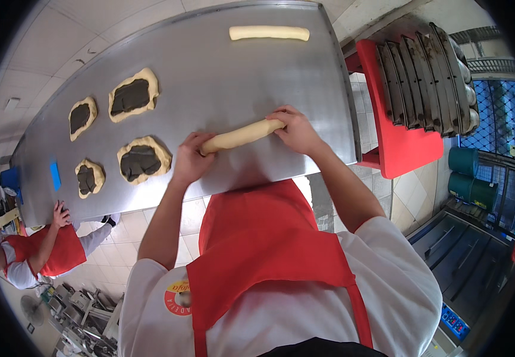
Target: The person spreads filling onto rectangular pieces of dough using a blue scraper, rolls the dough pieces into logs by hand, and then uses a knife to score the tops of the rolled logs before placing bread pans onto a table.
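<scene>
Between my hands, a pale dough roll (241, 136) is held by its two ends near the front edge of the metal table. My left hand (192, 157) is closed round its left end, and my right hand (296, 129) grips the right end. A second dough roll (269, 33) lies by the table's far edge. To the left of my left hand are several flat dough pieces with dark filling: one piece (144, 160) is nearest, another piece (133, 95) lies behind it, and smaller pieces (90, 178) (82, 118) lie farther left.
The metal table (210, 77) stretches out ahead and left. At right, a red stand (409, 156) bears several dark baking pans (421, 83). A blue scraper-like piece (55, 176) lies on the left. A co-worker in a red apron (61, 250) stands at the table's left end.
</scene>
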### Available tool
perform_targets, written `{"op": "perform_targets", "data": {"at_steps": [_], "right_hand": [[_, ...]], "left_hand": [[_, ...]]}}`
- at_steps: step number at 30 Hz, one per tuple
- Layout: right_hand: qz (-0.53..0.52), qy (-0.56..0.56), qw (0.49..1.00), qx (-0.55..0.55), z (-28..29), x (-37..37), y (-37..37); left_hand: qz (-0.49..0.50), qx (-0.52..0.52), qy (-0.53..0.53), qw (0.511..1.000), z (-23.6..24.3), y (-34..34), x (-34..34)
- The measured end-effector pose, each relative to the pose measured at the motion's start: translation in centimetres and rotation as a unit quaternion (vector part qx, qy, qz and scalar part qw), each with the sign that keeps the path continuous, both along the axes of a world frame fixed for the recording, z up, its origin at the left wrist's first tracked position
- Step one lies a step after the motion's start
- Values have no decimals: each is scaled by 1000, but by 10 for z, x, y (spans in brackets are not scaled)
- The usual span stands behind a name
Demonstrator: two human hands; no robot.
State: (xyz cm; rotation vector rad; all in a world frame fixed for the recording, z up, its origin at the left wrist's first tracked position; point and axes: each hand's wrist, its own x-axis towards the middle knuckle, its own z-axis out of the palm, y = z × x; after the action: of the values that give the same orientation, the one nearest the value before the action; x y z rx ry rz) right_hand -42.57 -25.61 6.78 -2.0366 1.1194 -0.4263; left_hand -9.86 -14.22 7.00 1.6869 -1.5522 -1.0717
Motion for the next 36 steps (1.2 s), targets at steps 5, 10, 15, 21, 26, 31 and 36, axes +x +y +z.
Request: {"op": "perform_targets", "data": {"at_steps": [5, 10, 15, 21, 26, 31, 36], "right_hand": [[-37, -126, 991, -21, 45, -43, -87], [-144, -64, 970, -184, -1, -54, -208], [-276, -63, 952, -118, -48, -39, -231], [-274, 43, 913, -300, -54, -2, -207], [15, -183, 982, -42, -51, 114, -65], [135, -118, 977, -115, -31, 312, 38], [111, 9, 953, -283, -63, 394, 75]], "left_hand": [[-17, -82, 22, 996, 37, -112, 9], [31, -249, -107, 962, 8, -256, -33], [174, -40, -4, 984, -45, -287, -43], [145, -211, -175, 951, -4, -210, 1], [338, -58, -157, 926, 27, -52, 148], [189, 80, -345, 916, -17, 64, 258], [91, -25, -260, 961, -51, 80, 264]]}}
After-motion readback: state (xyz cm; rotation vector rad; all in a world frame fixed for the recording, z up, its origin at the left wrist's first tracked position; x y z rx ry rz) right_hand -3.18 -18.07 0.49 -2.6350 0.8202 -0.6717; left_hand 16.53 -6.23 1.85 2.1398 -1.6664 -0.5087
